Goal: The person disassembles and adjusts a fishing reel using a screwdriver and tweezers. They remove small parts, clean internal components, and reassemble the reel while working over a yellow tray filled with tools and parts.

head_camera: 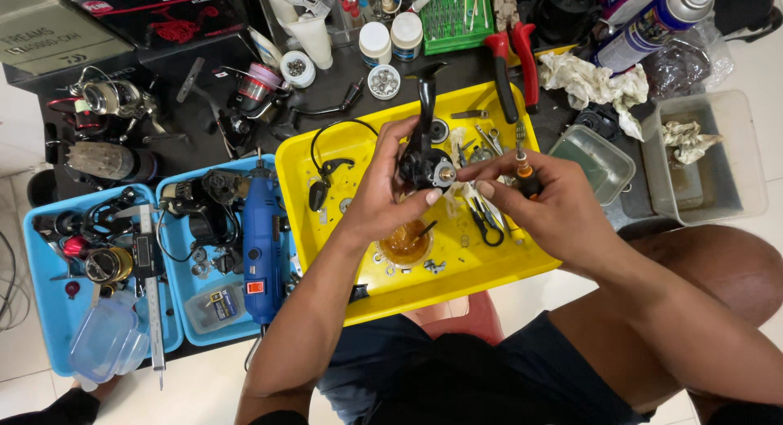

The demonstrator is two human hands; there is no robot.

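My left hand (pixel 383 188) grips a black fishing reel body (pixel 426 156) above the yellow tray (pixel 489 266), its stem pointing away from me. My right hand (pixel 548 198) holds a small screwdriver with an orange and black handle (pixel 525 174), and its fingertips touch the metal fitting on the reel's side. Below the hands, on the tray, sits a small round dish of amber grease (pixel 405 244) with a stick in it. Black scissors (pixel 487 221), a black bail wire (pixel 326 160) and small metal parts lie on the tray.
Two blue trays (pixel 49 327) at left hold reel parts, a blue rotary tool (pixel 261 245), a caliper and a clear box. Behind are red-handled pliers (pixel 510 62), white jars, a spray can (pixel 652 25), crumpled rags and clear plastic containers (pixel 738 172). My knees are below the tray.
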